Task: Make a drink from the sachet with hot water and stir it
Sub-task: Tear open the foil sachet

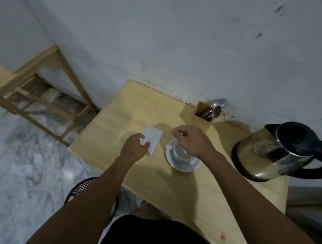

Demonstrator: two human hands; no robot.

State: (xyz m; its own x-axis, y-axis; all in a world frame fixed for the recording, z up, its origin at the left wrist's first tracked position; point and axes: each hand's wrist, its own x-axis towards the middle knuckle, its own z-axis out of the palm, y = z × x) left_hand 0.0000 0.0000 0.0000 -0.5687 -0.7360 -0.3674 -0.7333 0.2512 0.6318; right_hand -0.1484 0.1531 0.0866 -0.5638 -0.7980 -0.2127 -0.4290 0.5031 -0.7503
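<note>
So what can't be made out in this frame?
Head view only:
- Cup contents: the right hand covers most of it.
- Sachet print: blurred, partly under the left hand.
- Right fingertips: whether they pinch anything is too small to tell.
- Kettle water level: opaque body, lid closed.

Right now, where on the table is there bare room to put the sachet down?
The near half of the table, in front of the cup and saucer, is bare, as is the far left corner behind the sachet. It is crowded on the right, between saucer, kettle and utensil holder.
</note>
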